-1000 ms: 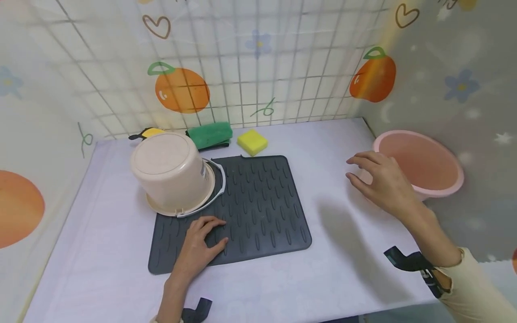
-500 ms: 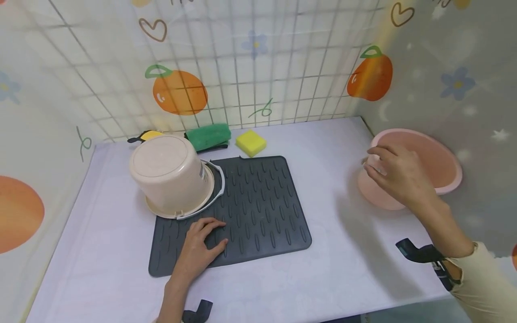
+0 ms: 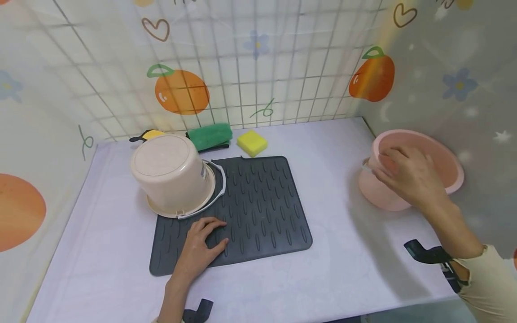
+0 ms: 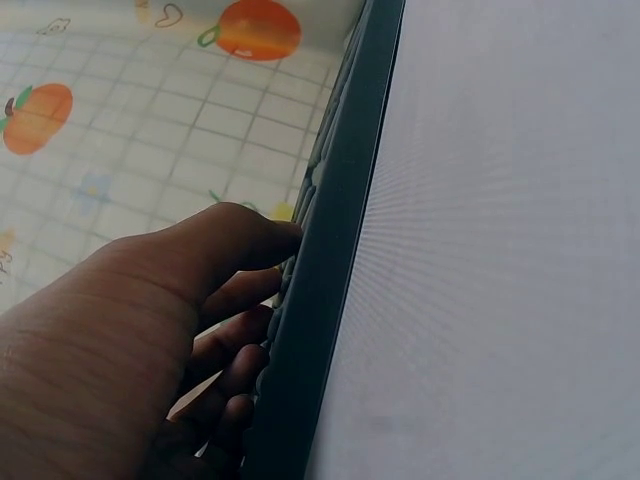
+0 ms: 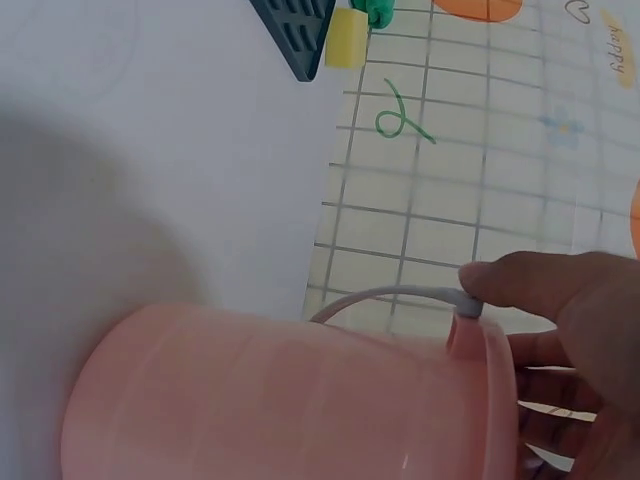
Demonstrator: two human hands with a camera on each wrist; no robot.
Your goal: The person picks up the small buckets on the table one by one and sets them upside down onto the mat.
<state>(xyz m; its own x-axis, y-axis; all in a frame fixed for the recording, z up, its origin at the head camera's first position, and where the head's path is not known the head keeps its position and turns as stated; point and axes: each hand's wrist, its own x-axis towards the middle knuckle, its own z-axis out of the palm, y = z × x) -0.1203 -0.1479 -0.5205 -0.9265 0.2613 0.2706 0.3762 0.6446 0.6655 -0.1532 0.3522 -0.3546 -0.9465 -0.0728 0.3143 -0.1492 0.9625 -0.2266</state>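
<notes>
My right hand [image 3: 414, 177] is at the near-left rim of a pink bucket [image 3: 379, 193], which stands upright at the table's right side. The thumb lies outside, by the end of the bucket's grey handle [image 5: 400, 292] in the right wrist view, while the other fingers reach over the rim to the inside. My left hand [image 3: 197, 242] rests with loosely bent fingers on the front left part of a dark grey ribbed mat [image 3: 262, 211]. Beyond it, a cream bucket [image 3: 171, 175] sits upside down, partly over the mat's back left corner, its pale handle lying on the mat.
A yellow sponge [image 3: 252, 142] lies behind the mat. Next to it is a folded green cloth [image 3: 210, 136], and a yellow item with a black handle [image 3: 151, 133] is partly hidden behind the cream bucket. Patterned curtains [image 3: 274, 67] border the table.
My right hand has moved right, from beside the pink bucket to its rim, and its fingers have come over the edge. The left hand and cream bucket have stayed put.
</notes>
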